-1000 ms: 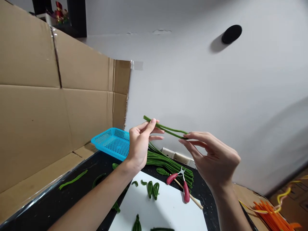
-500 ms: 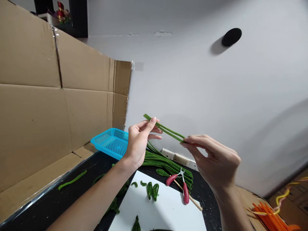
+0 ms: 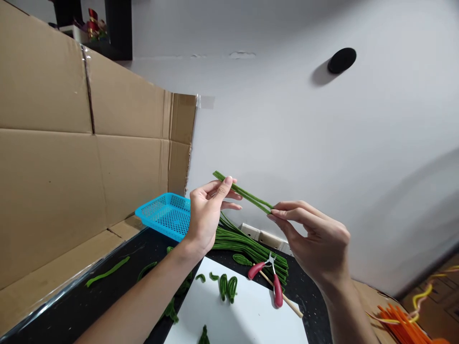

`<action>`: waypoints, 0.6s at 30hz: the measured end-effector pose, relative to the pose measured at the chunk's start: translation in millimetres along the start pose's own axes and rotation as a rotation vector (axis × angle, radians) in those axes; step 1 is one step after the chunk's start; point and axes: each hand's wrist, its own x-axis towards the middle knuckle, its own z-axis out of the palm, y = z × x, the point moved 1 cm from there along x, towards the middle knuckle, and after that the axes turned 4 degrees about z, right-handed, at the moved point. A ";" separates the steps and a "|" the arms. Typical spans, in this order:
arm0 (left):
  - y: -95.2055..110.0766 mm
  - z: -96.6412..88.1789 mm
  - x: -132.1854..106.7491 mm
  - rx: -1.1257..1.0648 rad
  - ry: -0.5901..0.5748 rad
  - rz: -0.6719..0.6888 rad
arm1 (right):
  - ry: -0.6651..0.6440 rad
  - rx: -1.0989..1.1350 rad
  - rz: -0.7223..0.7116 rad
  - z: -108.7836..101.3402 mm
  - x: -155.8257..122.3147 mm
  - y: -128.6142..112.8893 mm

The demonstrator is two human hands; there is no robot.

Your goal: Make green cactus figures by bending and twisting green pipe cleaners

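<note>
A folded green pipe cleaner is held up in the air, slanting down to the right. My left hand pinches it near its upper left end between thumb and fingers. At its lower right end, my right hand grips it with thumb and fingertips. Under the hands lies a white board with coiled green pipe cleaner pieces and short bits on it. Red-handled pliers rest open across the board's right edge, over a wooden stick.
Behind the board lies a bundle of green pipe cleaners. A blue basket stands at the left, beside a cardboard screen. Orange pipe cleaners lie at the lower right. Sockets line the wall's foot.
My right hand has shifted slightly left, and the two strands of the pipe cleaner sit a little closer together. Both hands keep their hold.
</note>
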 end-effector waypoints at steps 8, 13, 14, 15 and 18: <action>2.7 1.3 -0.6 0.033 -0.035 0.020 | 0.027 -0.074 0.028 -0.1 -0.2 -0.7; 2.4 0.8 -0.7 0.040 -0.031 0.015 | 0.061 -0.059 0.034 -0.5 -0.1 0.8; 2.2 0.6 -0.7 0.038 -0.028 0.012 | 0.073 -0.048 0.034 -0.4 -0.1 0.6; 2.1 0.5 -0.8 0.036 -0.027 0.010 | 0.083 -0.042 0.035 -0.3 -0.1 0.1; 2.5 0.4 -1.1 0.033 -0.020 0.013 | 0.105 -0.043 0.033 0.5 -0.1 -2.1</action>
